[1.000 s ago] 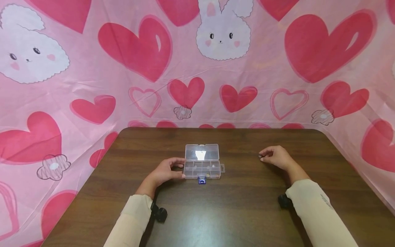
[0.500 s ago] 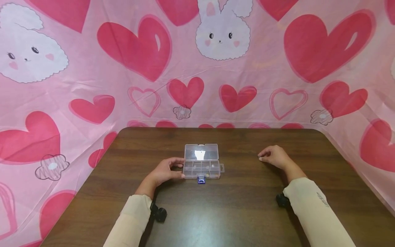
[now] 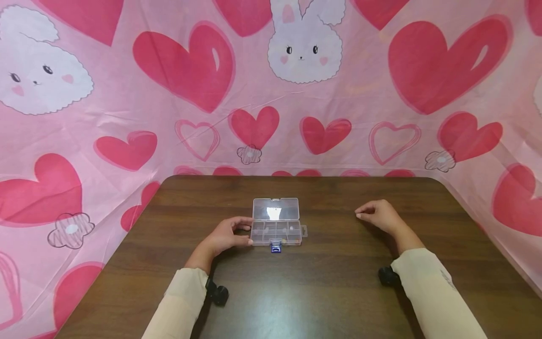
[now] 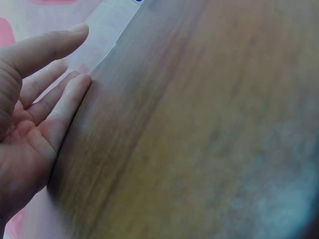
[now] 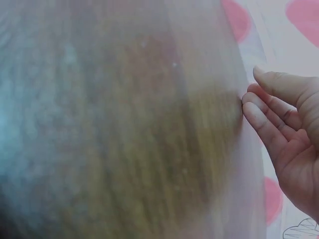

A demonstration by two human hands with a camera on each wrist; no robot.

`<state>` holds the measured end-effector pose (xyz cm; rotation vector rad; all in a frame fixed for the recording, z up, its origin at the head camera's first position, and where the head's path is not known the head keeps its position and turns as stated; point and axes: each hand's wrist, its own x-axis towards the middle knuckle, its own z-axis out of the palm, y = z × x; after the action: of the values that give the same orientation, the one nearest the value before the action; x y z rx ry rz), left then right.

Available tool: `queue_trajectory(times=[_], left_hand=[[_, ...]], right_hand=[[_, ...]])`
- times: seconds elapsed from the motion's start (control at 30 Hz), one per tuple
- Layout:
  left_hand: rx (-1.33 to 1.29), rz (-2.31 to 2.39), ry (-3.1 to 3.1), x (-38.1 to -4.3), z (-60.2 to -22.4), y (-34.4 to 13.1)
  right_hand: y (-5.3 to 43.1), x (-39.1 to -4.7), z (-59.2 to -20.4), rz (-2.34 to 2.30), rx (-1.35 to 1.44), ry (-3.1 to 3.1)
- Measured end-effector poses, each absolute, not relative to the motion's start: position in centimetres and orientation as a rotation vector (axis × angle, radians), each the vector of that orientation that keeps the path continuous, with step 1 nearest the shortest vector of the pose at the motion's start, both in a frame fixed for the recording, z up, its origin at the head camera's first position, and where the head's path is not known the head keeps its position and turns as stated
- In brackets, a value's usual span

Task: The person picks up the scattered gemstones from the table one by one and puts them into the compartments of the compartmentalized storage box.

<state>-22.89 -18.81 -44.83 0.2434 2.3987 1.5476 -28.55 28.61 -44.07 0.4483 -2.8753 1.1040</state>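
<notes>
A clear plastic compartment box [image 3: 276,237] lies on the wooden table with its lid [image 3: 264,209] raised at the back. Small pale and orange bits show inside some compartments. My left hand [image 3: 225,235] holds the box's left end, thumb at the front corner and fingers at the back; the left wrist view shows the fingers [image 4: 70,94] against its end. Off to the right, my right hand [image 3: 378,215] is low over the table, thumb and fingertips close together. In the right wrist view the fingertips [image 5: 255,112] show no object, and I cannot tell whether something tiny sits between them.
A blue latch [image 3: 276,247] hangs at the box's front and a clear hanging tab [image 3: 304,230] juts from its right end. Pink cloth with hearts and rabbits [image 3: 305,52] surrounds the table [image 3: 322,292] at the back and sides. Each wrist wears a black camera [image 3: 387,276].
A small dark thing at my right fingertips in the earlier head frames no longer shows. The right hand has shifted only slightly; the left hand and the box stay in place.
</notes>
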Motion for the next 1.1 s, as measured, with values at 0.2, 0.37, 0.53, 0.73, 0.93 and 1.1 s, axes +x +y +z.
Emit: queue_trajectory(times=[0.2, 0.37, 0.53, 0.73, 0.93, 1.1], left_hand=[[0.243, 1.552, 2.389, -22.8, -44.8, -18.7], [0.235, 1.541, 2.395, -22.6, -44.7, -18.6], [0.239, 1.542, 2.399, -22.5, -44.6, -18.6], [0.234, 1.538, 2.401, -22.4, -44.5, -18.6], [0.232, 1.533, 2.407, -22.5, -44.7, -18.7], [0.228, 1.528, 2.409, -22.6, -44.7, -18.7]], right_hand=[[28.3, -28.0, -43.8, 1.12, 0.428, -2.844], [28.0, -27.7, -43.5, 1.145, 0.428, -2.842], [27.7, -27.5, -43.2, 1.16, 0.452, -2.832], [26.8, -27.0, -42.7, 1.175, 0.489, -2.793], [26.0, -26.4, -42.3, 1.233, 0.527, -2.75], [25.4, -26.2, -42.1, 1.239, 0.55, -2.733]])
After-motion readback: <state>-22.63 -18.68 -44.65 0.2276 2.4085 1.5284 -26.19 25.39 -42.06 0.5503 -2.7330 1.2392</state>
